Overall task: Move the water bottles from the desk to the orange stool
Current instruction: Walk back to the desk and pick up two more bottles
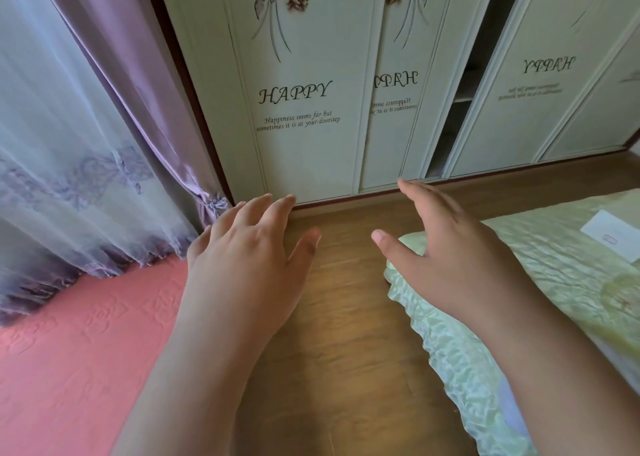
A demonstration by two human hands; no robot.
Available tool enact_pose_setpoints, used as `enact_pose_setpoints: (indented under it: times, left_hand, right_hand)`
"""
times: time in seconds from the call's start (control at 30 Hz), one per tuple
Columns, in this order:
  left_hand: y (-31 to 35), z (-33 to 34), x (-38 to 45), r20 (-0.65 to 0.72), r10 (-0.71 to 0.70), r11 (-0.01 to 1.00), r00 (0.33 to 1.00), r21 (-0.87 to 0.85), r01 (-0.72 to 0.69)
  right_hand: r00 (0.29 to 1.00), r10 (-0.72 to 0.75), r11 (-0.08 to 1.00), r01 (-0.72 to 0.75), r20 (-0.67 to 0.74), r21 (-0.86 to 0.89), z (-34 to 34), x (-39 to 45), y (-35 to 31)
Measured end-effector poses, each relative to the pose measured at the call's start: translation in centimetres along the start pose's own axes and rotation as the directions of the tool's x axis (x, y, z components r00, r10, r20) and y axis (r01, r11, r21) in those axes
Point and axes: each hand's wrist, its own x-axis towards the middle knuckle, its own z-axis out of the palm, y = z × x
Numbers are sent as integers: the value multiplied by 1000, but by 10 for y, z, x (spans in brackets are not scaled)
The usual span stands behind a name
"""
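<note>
No water bottle, desk or orange stool shows in this view. My left hand [249,248] is stretched out in front of me with its fingers straight and spread, holding nothing. My right hand [450,251] is held out beside it, palm turned inward, fingers straight, also with nothing in it. Both hands hover above a brown wooden floor [346,317], a gap of floor between them.
A white wardrobe [301,109] with "HAPPY" lettering and flower prints stands straight ahead, one sliding door ajar. Purple and sheer curtains [86,144] hang at the left above a pink mat [69,369]. A bed with a green satin cover [554,265] is at the right.
</note>
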Motion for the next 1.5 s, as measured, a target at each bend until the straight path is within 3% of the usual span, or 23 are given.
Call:
enact_pose_setpoints:
  times: [0.47, 0.83, 1.1, 1.5]
  left_hand:
    - [-37, 12, 109, -15, -17, 1000, 1000, 17, 18]
    - [-22, 26, 246, -19, -99, 994, 995, 45, 99]
    - [-6, 49, 319, 15, -102, 995, 995, 19, 102]
    - [3, 81, 466, 84, 46, 998, 995, -39, -42]
  right_hand:
    - [999, -49, 995, 49, -4, 91, 42, 129, -13]
    - [993, -104, 990, 98, 60, 98, 55, 283, 2]
    - [991, -129, 988, 126, 27, 91, 55, 358, 28]
    - [999, 40, 999, -39, -35, 36, 63, 456, 54]
